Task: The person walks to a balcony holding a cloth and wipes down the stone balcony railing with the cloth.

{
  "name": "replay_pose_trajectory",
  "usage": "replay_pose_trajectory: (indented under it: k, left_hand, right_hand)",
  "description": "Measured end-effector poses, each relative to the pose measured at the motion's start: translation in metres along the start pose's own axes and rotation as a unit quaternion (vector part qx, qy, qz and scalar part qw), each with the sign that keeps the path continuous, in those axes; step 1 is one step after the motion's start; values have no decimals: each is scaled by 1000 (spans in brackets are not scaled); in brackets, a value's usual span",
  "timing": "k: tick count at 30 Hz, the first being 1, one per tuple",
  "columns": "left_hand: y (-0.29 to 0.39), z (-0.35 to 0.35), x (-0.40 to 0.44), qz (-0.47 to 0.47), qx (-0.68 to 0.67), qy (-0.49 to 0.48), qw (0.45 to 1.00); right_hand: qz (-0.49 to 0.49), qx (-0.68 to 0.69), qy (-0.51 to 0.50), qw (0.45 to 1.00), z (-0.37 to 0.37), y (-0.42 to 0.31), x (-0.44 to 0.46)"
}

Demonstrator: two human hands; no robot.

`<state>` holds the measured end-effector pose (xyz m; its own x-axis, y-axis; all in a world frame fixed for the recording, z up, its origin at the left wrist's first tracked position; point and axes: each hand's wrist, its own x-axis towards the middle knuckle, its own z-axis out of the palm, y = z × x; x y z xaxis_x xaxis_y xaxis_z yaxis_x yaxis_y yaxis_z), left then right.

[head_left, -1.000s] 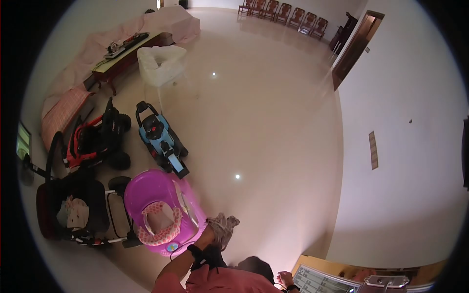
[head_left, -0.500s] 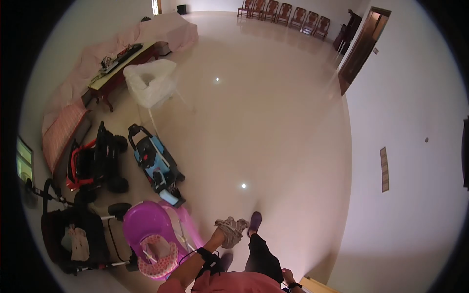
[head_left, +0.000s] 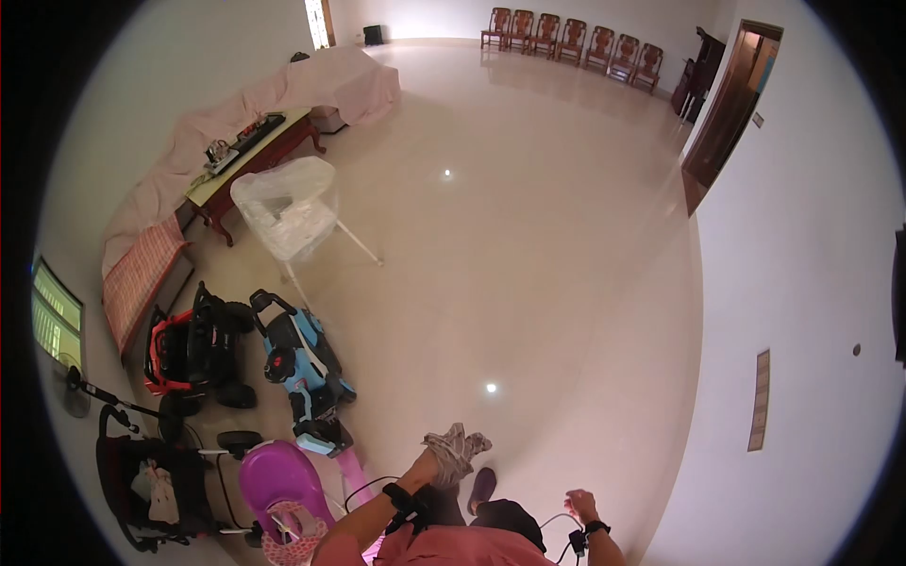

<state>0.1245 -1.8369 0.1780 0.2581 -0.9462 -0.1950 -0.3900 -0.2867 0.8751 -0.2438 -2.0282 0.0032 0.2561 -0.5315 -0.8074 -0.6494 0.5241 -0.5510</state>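
A crumpled grey-brown cloth (head_left: 456,451) is gripped in my left hand (head_left: 430,466), which it mostly covers. Both are held out in front of me, above the floor and close to my dark shoe (head_left: 482,489). My right hand (head_left: 581,506) is out to the right with nothing in it, its fingers loosely bent and apart. Each wrist wears a black band, and a thin cable runs near the right one. Left of my left arm stands a purple child's seat (head_left: 283,476) with a pink patterned cushion.
A blue ride-on toy (head_left: 304,354), a red-and-black toy car (head_left: 193,349) and a black stroller (head_left: 156,481) stand on the left. Beyond them are a plastic-wrapped chair (head_left: 288,203), a long table (head_left: 250,151) and a covered sofa (head_left: 160,231). A white wall (head_left: 802,283) runs along the right.
The view has tilted up and shifted. My right hand has risen away from my side and swung outward. My left hand still holds the cloth in front, and my feet have shifted.
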Motion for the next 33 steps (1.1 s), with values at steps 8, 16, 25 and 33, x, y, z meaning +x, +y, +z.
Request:
replay_pose_trajectory:
  k: [8,16,25,33]
  left_hand:
    - [-15,-41,83,-149,-319,9,936]
    - [-69,-100,218,-89,-300,32,949]
    - [-76,-168,356,-130,-180,-8,975]
    - [-79,-184,478,-152,-185,-17,971]
  right_hand:
    - [-40,0,18,999,1,-94,38]
    - [121,27,32,992,5,-121,57]
    - [-150,-260,4,954,32,-180,139]
    - [20,-216,18,976,3,-309,220]
